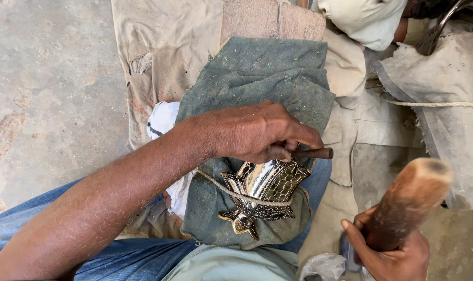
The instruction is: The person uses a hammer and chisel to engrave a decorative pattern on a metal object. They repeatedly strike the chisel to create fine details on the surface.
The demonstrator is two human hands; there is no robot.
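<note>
I observed the left hand [257, 132] gripping a thin dark metal punch [313, 153] against the engraved shiny brass plate [265, 190]; right of the plate, the right hand [390, 255] clutched a blurred wooden mallet [411, 200]

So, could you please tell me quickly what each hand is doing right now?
Left hand: closed on a metal punch.
Right hand: closed on a wooden mallet.

Place: floor-level metalcraft workshop
Evidence: bare concrete floor [43, 88], dusty work cloths [257, 73], engraved brass piece [265, 192], wooden mallet [408, 205], chisel [313, 153]
</note>
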